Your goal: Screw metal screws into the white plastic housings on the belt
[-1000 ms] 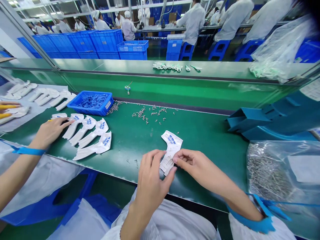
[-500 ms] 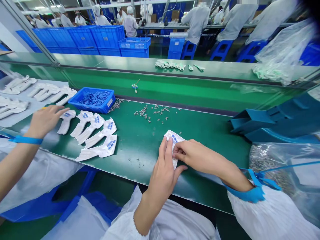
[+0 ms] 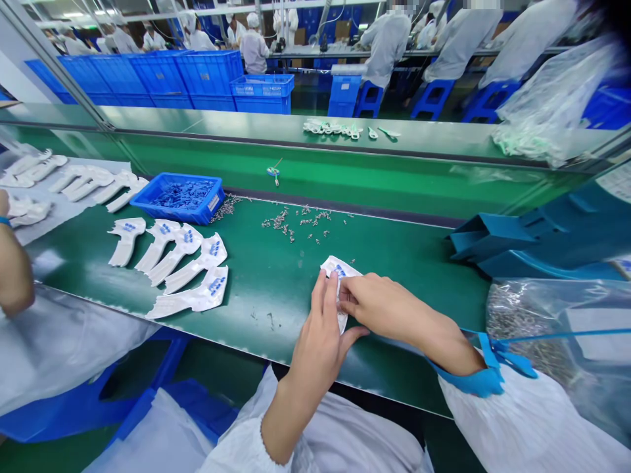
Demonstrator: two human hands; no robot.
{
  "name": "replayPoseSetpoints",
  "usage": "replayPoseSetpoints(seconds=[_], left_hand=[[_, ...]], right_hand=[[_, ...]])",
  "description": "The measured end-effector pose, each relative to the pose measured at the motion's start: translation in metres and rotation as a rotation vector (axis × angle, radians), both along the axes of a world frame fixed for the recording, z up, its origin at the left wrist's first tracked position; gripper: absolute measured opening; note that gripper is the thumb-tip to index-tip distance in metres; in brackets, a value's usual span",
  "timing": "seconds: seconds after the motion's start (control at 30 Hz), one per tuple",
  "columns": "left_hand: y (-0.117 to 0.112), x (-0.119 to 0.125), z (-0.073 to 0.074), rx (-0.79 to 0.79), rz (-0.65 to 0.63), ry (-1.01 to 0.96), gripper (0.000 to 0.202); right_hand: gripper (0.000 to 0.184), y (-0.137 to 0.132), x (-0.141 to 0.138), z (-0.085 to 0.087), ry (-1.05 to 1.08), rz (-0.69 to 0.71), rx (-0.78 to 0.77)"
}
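On the green bench in front of me lies a white moulded plastic shell [image 3: 331,263] with small blue pieces at its far end. My left hand [image 3: 319,332] holds it down, fingers along its left side and thumb stretched out at the near end. My right hand [image 3: 382,303] is closed in a pinch over the shell's right side; whatever the fingertips hold is hidden. Both hands cover most of the shell. Several similar white shells [image 3: 211,289] with blue pieces lie to the left. Small metal parts [image 3: 280,222] are scattered beyond my hands.
A blue bin [image 3: 180,203] of small blue parts stands at the back left. At the right are teal plastic holders [image 3: 493,240] and a clear bag of metal parts [image 3: 522,322]. A co-worker's arm [image 3: 14,269] is at the left edge, near more white shells [image 3: 83,180].
The co-worker's hand has drawn back to the left, away from the row of shells. My hands keep their grip with only slight finger movement. The view has shifted slightly.
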State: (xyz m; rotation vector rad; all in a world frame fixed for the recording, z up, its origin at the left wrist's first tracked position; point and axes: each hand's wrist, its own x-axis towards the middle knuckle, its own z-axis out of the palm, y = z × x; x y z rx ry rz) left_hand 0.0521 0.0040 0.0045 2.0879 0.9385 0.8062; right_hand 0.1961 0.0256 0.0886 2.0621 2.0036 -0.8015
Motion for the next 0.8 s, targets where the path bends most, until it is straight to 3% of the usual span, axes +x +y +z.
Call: replayPoseSetpoints(seconds=[0.2,0.33,0.43,0.6,0.7,0.8], left_hand=[[0.000,0.001,-0.004,0.022,0.024,0.014,0.097],[-0.001,0.003,-0.007,0.026,0.079,0.031,0.098],[-0.002,0.005,-0.007,0.041,0.101,0.030,0.096],[-0.002,0.003,-0.003,-0.064,0.093,-0.031,0.095],[-0.001,-0.001,-0.001,-0.164,0.054,-0.118,0.098],[-0.001,-0.005,0.001,-0.234,0.052,-0.194,0.100]], right_hand=[[0.009,0.008,0.013,-0.006,0.116,-0.031,0.002],[0.016,0.016,0.039,-0.015,0.245,-0.088,0.245],[0.026,0.023,0.055,-0.029,0.177,-0.062,0.438],[0.023,0.030,0.059,-0.048,0.038,0.008,0.397],[0.023,0.025,0.061,-0.044,-0.028,-0.056,0.390],[0.022,0.009,0.061,-0.031,0.085,-0.146,0.406]])
